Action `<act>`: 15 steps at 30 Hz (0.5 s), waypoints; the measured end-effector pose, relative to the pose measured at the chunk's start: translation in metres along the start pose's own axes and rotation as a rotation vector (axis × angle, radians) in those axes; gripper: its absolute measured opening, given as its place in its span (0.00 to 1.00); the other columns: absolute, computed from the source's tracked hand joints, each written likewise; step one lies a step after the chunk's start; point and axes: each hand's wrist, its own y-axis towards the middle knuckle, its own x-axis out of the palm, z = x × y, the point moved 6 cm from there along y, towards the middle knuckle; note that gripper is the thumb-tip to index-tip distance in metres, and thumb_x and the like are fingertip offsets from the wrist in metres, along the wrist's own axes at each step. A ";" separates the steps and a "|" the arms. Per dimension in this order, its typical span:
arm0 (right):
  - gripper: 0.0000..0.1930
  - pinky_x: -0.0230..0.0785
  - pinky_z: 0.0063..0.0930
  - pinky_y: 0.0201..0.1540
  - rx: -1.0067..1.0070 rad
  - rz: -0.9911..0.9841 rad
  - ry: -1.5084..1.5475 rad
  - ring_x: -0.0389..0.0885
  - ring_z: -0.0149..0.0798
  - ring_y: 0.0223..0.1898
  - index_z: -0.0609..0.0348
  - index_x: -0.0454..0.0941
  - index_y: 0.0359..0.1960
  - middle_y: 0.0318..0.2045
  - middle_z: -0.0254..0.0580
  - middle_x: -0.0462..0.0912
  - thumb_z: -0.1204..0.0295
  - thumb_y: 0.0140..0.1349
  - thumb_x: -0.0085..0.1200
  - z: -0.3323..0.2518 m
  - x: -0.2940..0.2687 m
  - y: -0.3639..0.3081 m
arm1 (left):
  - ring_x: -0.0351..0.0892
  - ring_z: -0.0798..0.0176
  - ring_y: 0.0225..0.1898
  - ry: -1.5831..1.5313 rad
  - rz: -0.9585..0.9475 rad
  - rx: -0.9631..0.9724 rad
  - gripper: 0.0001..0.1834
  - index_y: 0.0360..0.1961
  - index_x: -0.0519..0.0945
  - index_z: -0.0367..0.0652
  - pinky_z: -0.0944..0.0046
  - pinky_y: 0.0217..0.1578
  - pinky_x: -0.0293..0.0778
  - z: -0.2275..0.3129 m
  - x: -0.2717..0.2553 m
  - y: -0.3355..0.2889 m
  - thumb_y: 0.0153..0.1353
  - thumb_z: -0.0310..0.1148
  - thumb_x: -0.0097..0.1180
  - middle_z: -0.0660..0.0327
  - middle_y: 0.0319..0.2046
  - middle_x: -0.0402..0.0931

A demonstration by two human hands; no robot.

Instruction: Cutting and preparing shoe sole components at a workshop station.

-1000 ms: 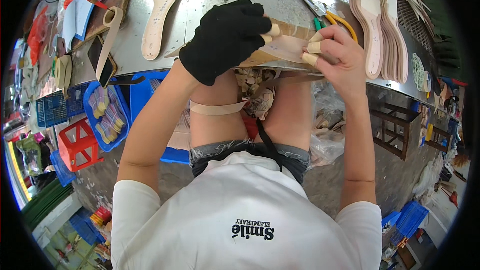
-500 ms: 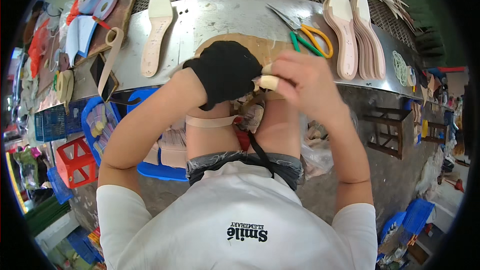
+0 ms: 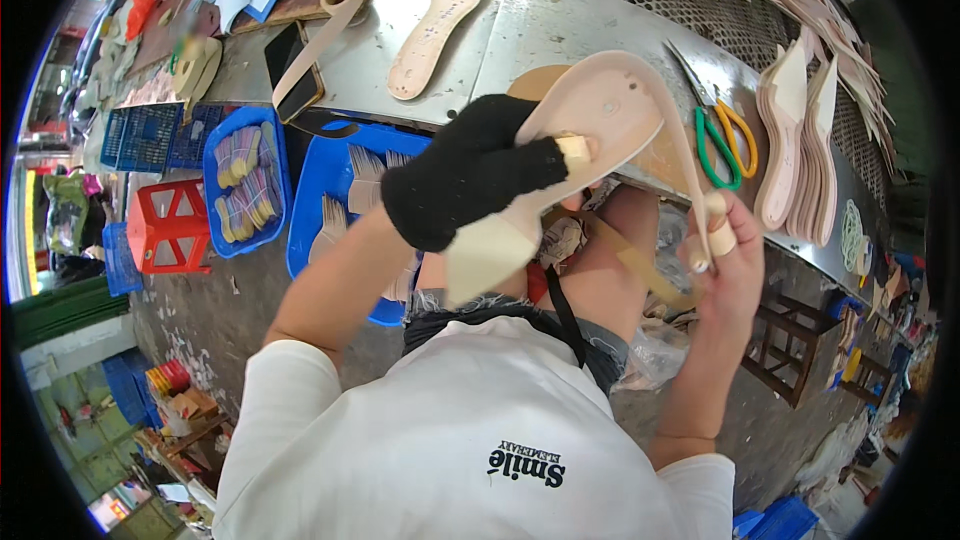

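a matt pink insole (image 3: 600,120) is gripped in a black knitted cloth glove (image 3: 465,175); the bench (image 3: 540,30) is dull sheet metal.

Pale pink shoe insole (image 3: 590,130), long and tapered, held up above the near edge of the metal bench, over the person's lap. Underside faces the camera; pointed toe end lies far-right, squared heel end near-left and lower, so it sits tilted. Small dots show on the forepart. A thin beige edge strip (image 3: 690,155) runs around the toe rim and peels away down the right side, hanging free of the insole toward the near right.
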 end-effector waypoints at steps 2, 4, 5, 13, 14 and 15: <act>0.08 0.51 0.12 0.17 -0.089 -0.018 0.164 0.65 0.17 0.16 0.60 0.75 0.35 0.22 0.27 0.75 0.69 0.61 0.57 0.010 0.024 -0.005 | 0.75 0.73 0.26 -0.361 0.076 0.064 0.17 0.38 0.81 0.36 0.71 0.28 0.70 -0.003 0.010 0.000 0.61 0.42 0.57 0.63 0.25 0.79; 0.06 0.52 0.13 0.17 -0.091 0.036 0.174 0.66 0.17 0.17 0.60 0.75 0.34 0.22 0.28 0.75 0.72 0.62 0.56 0.016 0.042 -0.005 | 0.74 0.73 0.28 -0.420 0.075 0.077 0.18 0.40 0.80 0.36 0.71 0.30 0.70 -0.004 0.021 0.003 0.61 0.42 0.57 0.63 0.29 0.79; 0.05 0.52 0.13 0.18 -0.091 0.043 0.107 0.66 0.17 0.18 0.61 0.75 0.33 0.22 0.28 0.75 0.72 0.61 0.56 0.014 0.048 -0.004 | 0.73 0.74 0.29 -0.470 0.166 0.140 0.17 0.40 0.79 0.36 0.72 0.30 0.70 -0.001 0.022 0.005 0.61 0.42 0.56 0.64 0.30 0.78; 0.06 0.55 0.13 0.22 -0.347 0.180 -0.459 0.66 0.17 0.23 0.67 0.78 0.28 0.22 0.27 0.69 0.79 0.52 0.63 -0.017 0.068 0.001 | 0.77 0.70 0.38 -0.379 0.490 0.395 0.22 0.51 0.75 0.35 0.68 0.39 0.74 0.000 0.025 0.017 0.65 0.43 0.52 0.61 0.39 0.78; 0.06 0.56 0.14 0.22 -0.399 0.189 -0.590 0.66 0.18 0.22 0.66 0.78 0.27 0.21 0.29 0.68 0.79 0.50 0.63 -0.019 0.068 0.002 | 0.77 0.70 0.38 -0.380 0.483 0.393 0.22 0.51 0.75 0.35 0.68 0.39 0.74 0.001 0.027 0.017 0.65 0.43 0.52 0.61 0.39 0.78; 0.06 0.56 0.14 0.22 -0.397 0.195 -0.593 0.66 0.18 0.22 0.66 0.78 0.27 0.21 0.29 0.68 0.79 0.50 0.63 -0.020 0.067 0.004 | 0.77 0.70 0.38 -0.369 0.489 0.373 0.22 0.51 0.75 0.35 0.68 0.39 0.73 0.002 0.028 0.016 0.65 0.42 0.52 0.60 0.40 0.78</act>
